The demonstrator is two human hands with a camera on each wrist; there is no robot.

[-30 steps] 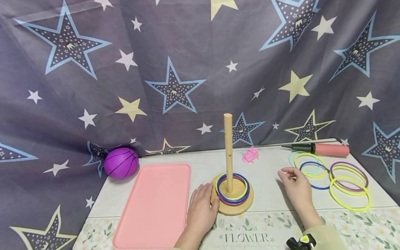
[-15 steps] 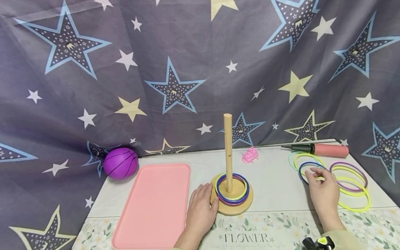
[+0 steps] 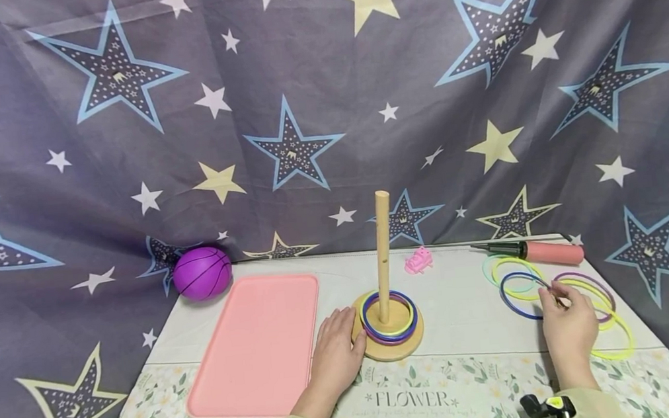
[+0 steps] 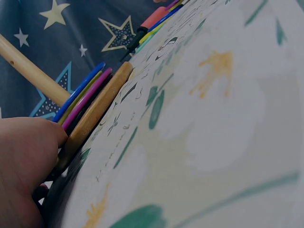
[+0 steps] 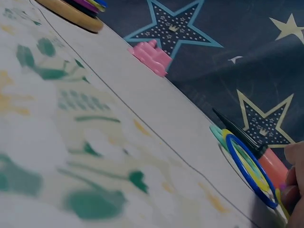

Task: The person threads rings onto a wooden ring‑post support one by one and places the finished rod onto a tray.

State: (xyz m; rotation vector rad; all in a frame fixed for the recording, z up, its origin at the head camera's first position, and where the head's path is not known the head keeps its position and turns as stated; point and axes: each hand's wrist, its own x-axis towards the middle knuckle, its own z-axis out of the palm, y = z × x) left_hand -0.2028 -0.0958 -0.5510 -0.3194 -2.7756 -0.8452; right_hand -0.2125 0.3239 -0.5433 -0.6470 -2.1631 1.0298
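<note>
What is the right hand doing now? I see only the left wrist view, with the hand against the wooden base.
Observer: The right hand has its fingertips down on the loose rings at the table's right side; which ring it pinches, I cannot tell.
Operator: Is anything to the left of the left hand?
Observer: Yes, a pink tray lies flat just beside the left hand.
Operator: And behind the peg?
Observer: A small pink toy sits near the star backdrop, apart from the base.
</note>
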